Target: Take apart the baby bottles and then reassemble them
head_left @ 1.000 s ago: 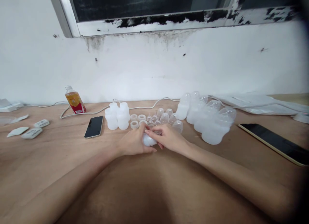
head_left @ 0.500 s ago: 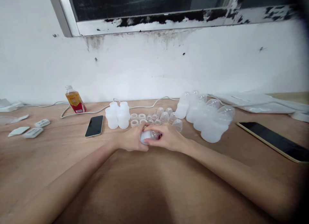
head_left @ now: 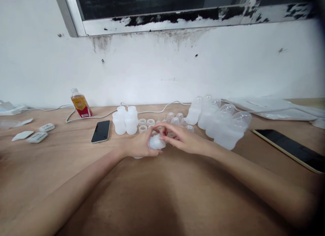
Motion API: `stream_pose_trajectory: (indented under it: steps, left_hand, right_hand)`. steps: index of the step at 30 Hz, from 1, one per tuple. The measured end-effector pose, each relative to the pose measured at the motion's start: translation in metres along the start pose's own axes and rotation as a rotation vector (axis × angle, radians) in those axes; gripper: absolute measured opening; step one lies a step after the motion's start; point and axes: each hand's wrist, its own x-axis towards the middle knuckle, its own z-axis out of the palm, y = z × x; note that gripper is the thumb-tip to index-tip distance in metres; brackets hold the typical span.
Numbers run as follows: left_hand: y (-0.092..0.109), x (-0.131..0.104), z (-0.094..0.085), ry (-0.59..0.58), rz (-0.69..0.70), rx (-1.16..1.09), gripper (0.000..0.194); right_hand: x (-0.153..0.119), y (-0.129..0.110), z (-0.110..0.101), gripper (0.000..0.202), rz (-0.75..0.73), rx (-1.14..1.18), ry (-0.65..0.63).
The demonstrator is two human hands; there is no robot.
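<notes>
My left hand (head_left: 139, 143) is wrapped around a small translucent white baby bottle (head_left: 156, 143), tilted with its top toward the right. At that top, my right hand (head_left: 177, 136) has its thumb and fingertips pinched together against the bottle's end. What those fingertips hold is hidden. Just behind my hands lie white collar rings (head_left: 142, 121), small clear nipples and clear dome caps (head_left: 175, 121), partly covered by my right hand. A white piece (head_left: 138, 157) shows just beneath my left hand.
White bottles (head_left: 125, 122) stand left of the rings; capped bottles (head_left: 223, 126) cluster at right. Phones lie on the left (head_left: 101, 131) and right (head_left: 289, 149). A drink bottle (head_left: 81, 104), white cable (head_left: 162, 110), labelled white pieces (head_left: 37, 137) and plastic bag (head_left: 266, 109) are along the wall.
The clear dome seen at the bottle's end no longer shows there. My right hand has shifted from around that dome to a fingertip pinch at the top. My left hand still holds the bottle.
</notes>
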Motion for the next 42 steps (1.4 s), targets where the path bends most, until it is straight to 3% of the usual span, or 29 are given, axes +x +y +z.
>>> stream_pose_trajectory:
  steps: [4, 10, 12, 18, 22, 25, 28, 33, 35, 38, 42]
  left_hand:
    - [-0.003, 0.001, 0.000, 0.026, -0.032, -0.028, 0.065]
    - [0.003, -0.001, -0.005, -0.016, -0.081, -0.029, 0.063]
    - [0.004, -0.002, -0.011, -0.121, -0.119, -0.100, 0.061]
    - [-0.006, 0.000, -0.024, -0.601, -0.188, -0.561, 0.041]
    - [-0.017, -0.003, -0.024, -0.687, -0.211, -0.859, 0.035]
    - [-0.026, -0.006, -0.027, -0.748, -0.201, -0.932, 0.038]
    - [-0.029, -0.006, -0.037, -0.755, -0.160, -0.812, 0.039]
    - [-0.016, -0.009, -0.074, -0.503, -0.036, -0.176, 0.034]
    - [-0.009, -0.016, -0.090, -0.406, -0.097, 0.089, 0.036]
    - [-0.004, -0.028, -0.109, -0.266, -0.254, 0.397, 0.042]
    - [-0.005, -0.038, -0.121, -0.209, -0.447, 0.620, 0.046]
  right_hand:
    - [0.000, 0.001, -0.009, 0.037, -0.034, 0.098, -0.026]
    - [-0.002, 0.001, -0.012, 0.038, -0.140, -0.039, -0.044]
    - [-0.002, 0.003, -0.011, 0.035, -0.140, -0.001, -0.039]
    - [-0.002, 0.004, 0.000, 0.033, -0.147, 0.116, 0.001]
    - [-0.003, 0.000, 0.007, 0.033, -0.188, 0.111, 0.062]
    - [-0.004, 0.002, 0.005, 0.035, -0.200, 0.060, 0.132]
    - [-0.004, 0.009, 0.002, 0.042, -0.134, -0.011, 0.132]
    - [-0.006, 0.023, 0.014, 0.039, -0.072, -0.156, -0.133]
    - [-0.006, 0.026, 0.024, 0.030, -0.046, -0.178, -0.174]
    - [-0.007, 0.027, 0.036, 0.021, -0.028, -0.199, -0.113]
    - [-0.007, 0.027, 0.037, 0.023, -0.029, -0.192, -0.099]
